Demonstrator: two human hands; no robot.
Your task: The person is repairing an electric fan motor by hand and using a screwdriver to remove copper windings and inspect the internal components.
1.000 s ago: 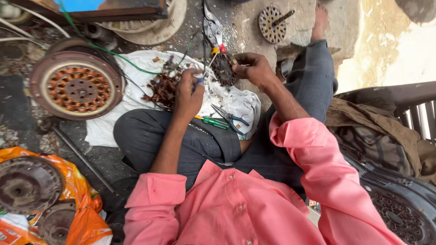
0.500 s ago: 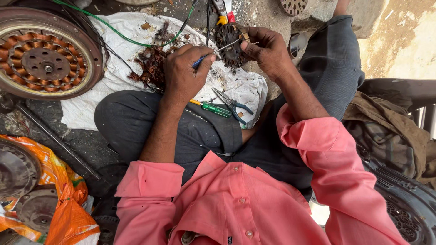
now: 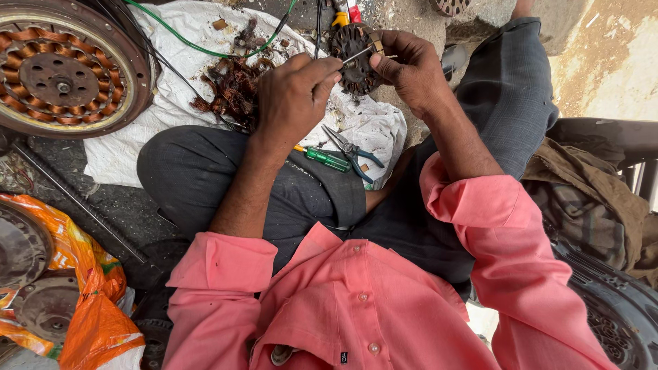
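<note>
I sit cross-legged on the ground in a pink shirt and dark trousers. My right hand (image 3: 408, 65) grips a small round dark stator (image 3: 353, 51) with coloured wires at its top. My left hand (image 3: 295, 92) holds a thin tool whose metal tip (image 3: 358, 56) rests against the stator's face. A heap of stripped copper wire (image 3: 233, 85) lies on the white cloth (image 3: 185, 41) just left of my left hand. A green-handled screwdriver (image 3: 327, 159) and blue-handled pliers (image 3: 353, 152) lie by my left knee.
A large motor hub with copper windings (image 3: 62, 65) sits at the upper left, a green cable (image 3: 199, 48) running past it. An orange bag (image 3: 82, 288) with metal discs lies lower left. A metal rod (image 3: 75, 199) lies on the ground. Brown cloth (image 3: 589, 185) is at right.
The view has dropped closer over my hands. My hands stay together on the stator, with the tool still worked against its face.
</note>
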